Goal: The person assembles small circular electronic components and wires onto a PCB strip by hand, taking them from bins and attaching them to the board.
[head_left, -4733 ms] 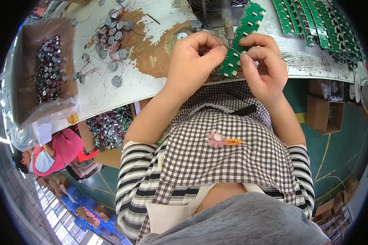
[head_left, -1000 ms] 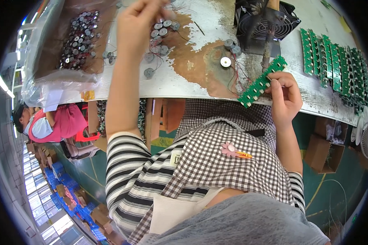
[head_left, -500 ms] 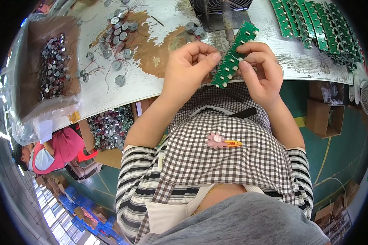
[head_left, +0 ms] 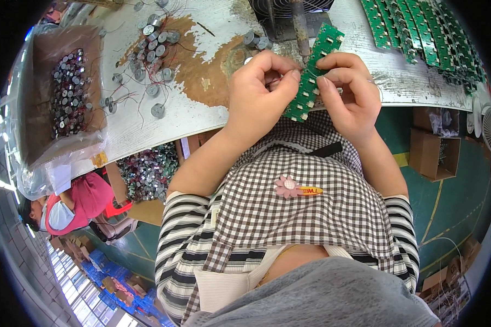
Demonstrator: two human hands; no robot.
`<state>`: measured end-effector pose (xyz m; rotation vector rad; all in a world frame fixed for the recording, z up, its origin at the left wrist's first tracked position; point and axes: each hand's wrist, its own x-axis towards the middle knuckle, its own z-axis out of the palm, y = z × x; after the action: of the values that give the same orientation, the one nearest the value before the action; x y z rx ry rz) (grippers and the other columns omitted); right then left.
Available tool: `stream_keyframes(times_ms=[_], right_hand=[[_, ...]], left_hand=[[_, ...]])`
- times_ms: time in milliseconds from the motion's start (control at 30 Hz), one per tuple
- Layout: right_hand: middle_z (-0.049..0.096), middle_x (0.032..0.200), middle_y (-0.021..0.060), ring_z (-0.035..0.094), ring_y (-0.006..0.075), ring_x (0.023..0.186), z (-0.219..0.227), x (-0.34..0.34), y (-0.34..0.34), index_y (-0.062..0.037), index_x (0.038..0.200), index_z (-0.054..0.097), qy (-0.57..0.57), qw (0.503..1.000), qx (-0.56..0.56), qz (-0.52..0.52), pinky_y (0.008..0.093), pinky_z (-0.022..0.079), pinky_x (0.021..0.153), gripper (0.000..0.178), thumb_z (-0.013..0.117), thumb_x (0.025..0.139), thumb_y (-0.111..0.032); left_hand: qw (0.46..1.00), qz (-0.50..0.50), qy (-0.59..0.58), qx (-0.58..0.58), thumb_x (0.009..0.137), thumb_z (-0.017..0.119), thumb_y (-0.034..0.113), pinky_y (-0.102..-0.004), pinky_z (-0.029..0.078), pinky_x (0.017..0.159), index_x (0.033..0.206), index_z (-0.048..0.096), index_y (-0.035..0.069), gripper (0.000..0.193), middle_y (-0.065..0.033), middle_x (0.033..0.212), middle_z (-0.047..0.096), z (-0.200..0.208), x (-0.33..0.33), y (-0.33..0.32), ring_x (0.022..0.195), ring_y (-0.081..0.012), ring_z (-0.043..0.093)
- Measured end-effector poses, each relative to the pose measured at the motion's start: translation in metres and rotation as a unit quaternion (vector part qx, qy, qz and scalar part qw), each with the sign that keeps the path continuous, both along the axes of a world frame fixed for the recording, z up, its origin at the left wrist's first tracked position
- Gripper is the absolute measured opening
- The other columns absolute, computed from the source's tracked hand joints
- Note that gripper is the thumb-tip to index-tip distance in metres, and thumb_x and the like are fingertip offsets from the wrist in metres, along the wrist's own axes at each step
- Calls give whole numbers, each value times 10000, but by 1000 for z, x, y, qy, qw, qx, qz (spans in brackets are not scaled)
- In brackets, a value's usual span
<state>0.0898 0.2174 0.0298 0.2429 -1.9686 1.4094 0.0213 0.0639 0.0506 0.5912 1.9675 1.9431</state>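
Board (head_left: 328, 41) in hand, maybe part done — pinching it over the near edge of the table (head_left: 210, 115) with right hand (head_left: 352, 98), squeezing left hand (head_left: 261, 90) fingers together, seemingly on red wire (head_left: 272, 83); having loose motors (head_left: 159, 50) left toward left edge, showing board rows (head_left: 424, 30) by far right corner.

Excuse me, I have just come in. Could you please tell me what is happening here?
A person at a worktable holds a green circuit board in the right hand. The left hand pinches thin red wires close to it. Loose round metal parts lie to the left, and more green boards lie at the right.
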Motion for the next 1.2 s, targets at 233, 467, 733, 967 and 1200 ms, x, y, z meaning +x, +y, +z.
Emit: stream_keyframes(times_ms=[233,467,733,967,1200], right_hand=[[617,957,149,601,108,614,8,-4,0,36,814,586,25,999,36,-17,204,497,527,92,663,768,57],[612,960,143,598,103,598,0,3,-6,36,800,581,8,999,28,-13,203,495,525,94,660,759,66],[614,957,143,598,94,609,9,-5,-2,38,805,581,29,999,26,-17,204,497,519,83,656,773,55],[607,981,154,609,104,638,-1,6,-8,46,821,583,-6,1000,-8,-4,204,513,545,75,650,789,45],[607,987,154,607,95,618,3,4,-6,45,815,585,-12,1000,-18,-12,194,500,544,70,652,792,42]], left_hand=[[1000,13,9,16,796,644,21,-176,402,540,812,598,-14,60,-14,782,623,6,0,2,618,-11,476],[999,24,34,-33,782,642,14,-174,387,530,803,602,-7,49,3,753,609,3,6,-3,599,-9,456],[999,25,28,-20,777,645,14,-179,374,510,795,607,0,44,7,730,605,11,2,1,582,-6,444],[999,15,21,-27,786,647,7,-157,362,502,809,606,-9,49,13,745,608,11,8,-4,577,1,451],[999,4,35,32,798,668,46,-173,364,509,821,616,5,70,25,758,600,7,3,-6,578,-7,442]])
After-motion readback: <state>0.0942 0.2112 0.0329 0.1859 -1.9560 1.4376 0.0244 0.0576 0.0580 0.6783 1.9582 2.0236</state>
